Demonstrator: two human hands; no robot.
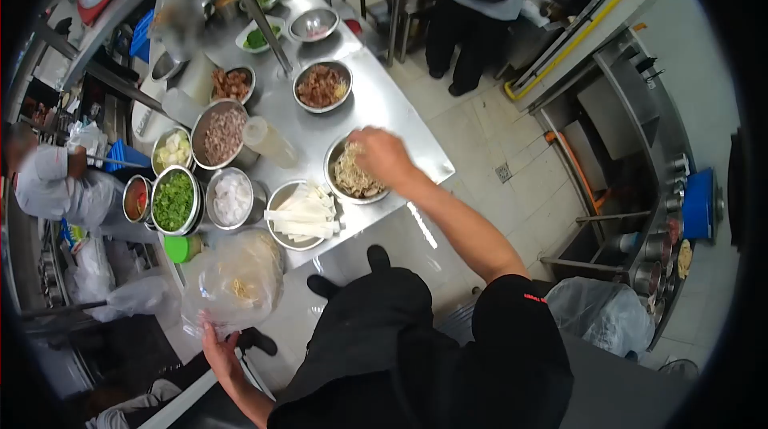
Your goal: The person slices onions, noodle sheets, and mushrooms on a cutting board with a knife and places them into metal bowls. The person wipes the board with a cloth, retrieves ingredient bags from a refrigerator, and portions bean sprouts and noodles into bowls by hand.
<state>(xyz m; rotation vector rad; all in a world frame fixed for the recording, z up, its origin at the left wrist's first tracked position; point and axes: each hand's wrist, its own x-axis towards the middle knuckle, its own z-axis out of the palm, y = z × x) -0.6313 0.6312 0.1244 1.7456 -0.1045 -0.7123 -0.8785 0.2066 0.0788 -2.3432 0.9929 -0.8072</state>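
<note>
My right hand is over the steel bowl of pale brown shreds near the table's corner. Its fingers are bent and pressed together, and what they may hold is hidden. My left hand grips the lower edge of a clear plastic bag beside the table's front edge. A few yellowish shreds show in the bag. Between the two hands stands a bowl of flat white strips. A squeeze bottle with cloudy liquid leans behind it.
Bowls of white chunks, chopped greens, pinkish meat and reddish-brown pieces crowd the steel table. A green-lidded jar stands at the front. One person is beyond the table, another at left.
</note>
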